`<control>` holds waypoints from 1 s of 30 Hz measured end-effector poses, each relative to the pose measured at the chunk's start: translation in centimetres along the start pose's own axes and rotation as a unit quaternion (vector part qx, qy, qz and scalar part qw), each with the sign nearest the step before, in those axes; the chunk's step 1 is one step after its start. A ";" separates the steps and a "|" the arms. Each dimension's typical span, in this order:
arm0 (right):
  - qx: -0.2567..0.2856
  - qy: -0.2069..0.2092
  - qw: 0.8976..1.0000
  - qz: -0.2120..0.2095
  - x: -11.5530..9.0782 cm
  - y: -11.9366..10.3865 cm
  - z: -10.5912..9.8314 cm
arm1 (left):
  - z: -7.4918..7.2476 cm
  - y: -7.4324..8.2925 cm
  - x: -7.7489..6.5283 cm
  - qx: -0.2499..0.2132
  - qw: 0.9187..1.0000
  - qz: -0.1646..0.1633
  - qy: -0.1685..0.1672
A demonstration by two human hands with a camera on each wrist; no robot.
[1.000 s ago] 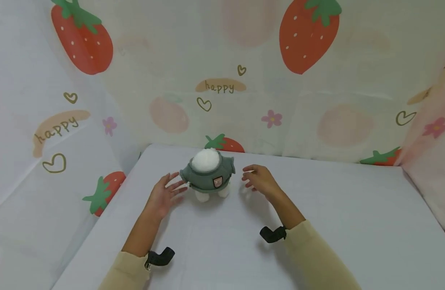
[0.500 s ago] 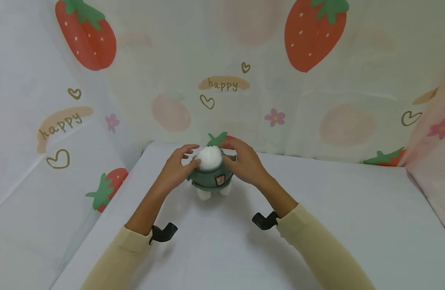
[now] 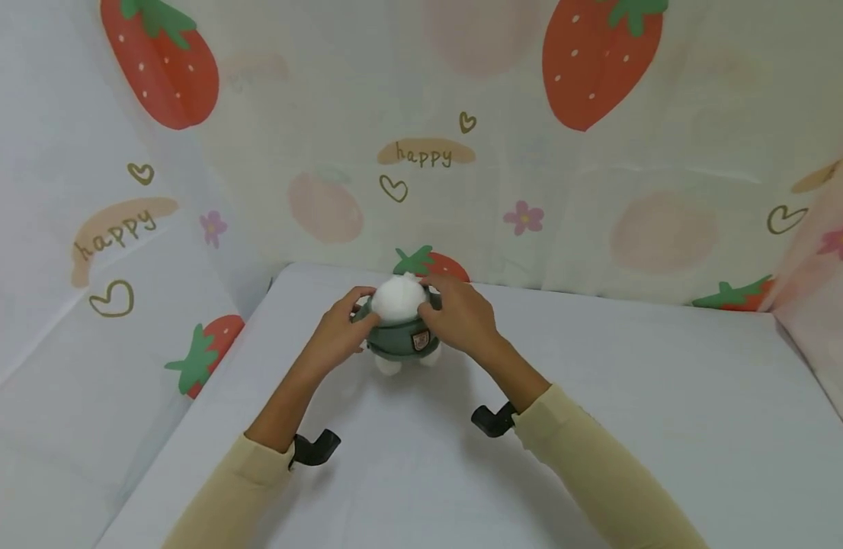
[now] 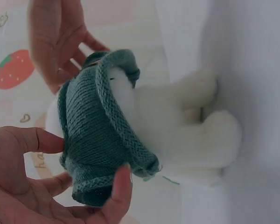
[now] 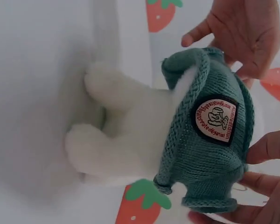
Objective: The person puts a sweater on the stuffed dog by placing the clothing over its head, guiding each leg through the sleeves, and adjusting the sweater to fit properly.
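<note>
A white plush toy (image 3: 399, 300) stands on its two stubby legs at the back of the white table. Bunched round its upper part is a small green knitted sweater (image 3: 394, 341) with short sleeves and a shield-shaped badge (image 5: 217, 120). My left hand (image 3: 338, 332) grips the sweater on the left, thumb at the neck edge and fingers round the sleeve. On the opposite side my right hand (image 3: 461, 314) holds it likewise, its thumb at the neck edge. The toy's white lower body (image 4: 163, 126) shows below the hem.
A white cloth covers the table (image 3: 641, 427). Behind it hangs a curtain (image 3: 572, 183) printed with strawberries, hearts and "happy", continuing along the left and right sides. A black wrist camera (image 3: 316, 447) sits at the left cuff, another black camera (image 3: 493, 420) at the right.
Both hands have come in from beside the toy to the sweater's neck and sleeves and now grip it. The toy stays in place; the head view has shifted slightly.
</note>
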State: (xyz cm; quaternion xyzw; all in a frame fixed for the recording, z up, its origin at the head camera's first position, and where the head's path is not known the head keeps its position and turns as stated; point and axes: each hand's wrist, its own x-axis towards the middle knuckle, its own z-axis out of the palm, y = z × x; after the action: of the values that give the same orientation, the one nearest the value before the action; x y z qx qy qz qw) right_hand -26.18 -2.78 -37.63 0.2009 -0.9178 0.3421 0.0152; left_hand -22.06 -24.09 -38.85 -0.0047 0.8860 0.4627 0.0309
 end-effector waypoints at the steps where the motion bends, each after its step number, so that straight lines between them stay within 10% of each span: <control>1: 0.004 -0.001 1.000 0.009 0.0 0.1 0.0 | 0.1 0.0 0.0 -0.015 1.000 -0.001 0.000; 14: 0.215 0.010 0.975 0.048 0.3 2.4 1.6 | 2.2 -1.0 0.3 -0.178 0.983 -0.019 0.047; 23: 0.458 -0.018 0.877 0.145 0.1 4.2 3.2 | 3.8 -3.9 0.4 -0.384 0.920 -0.049 0.063; 26: 0.454 0.000 0.880 0.137 -0.3 4.6 4.0 | 4.4 -4.4 0.4 -0.406 0.909 -0.056 0.070; 30: 0.361 0.023 0.929 0.081 -0.7 4.8 4.1 | 4.7 -4.1 -0.2 -0.390 0.916 -0.051 0.083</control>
State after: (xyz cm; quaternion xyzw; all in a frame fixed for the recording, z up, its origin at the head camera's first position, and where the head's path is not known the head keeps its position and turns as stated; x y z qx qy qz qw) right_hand -26.91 -1.82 -43.87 0.1096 -0.7449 0.6549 -0.0650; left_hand -21.50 -22.60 -44.86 -0.0995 0.6335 0.7669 -0.0233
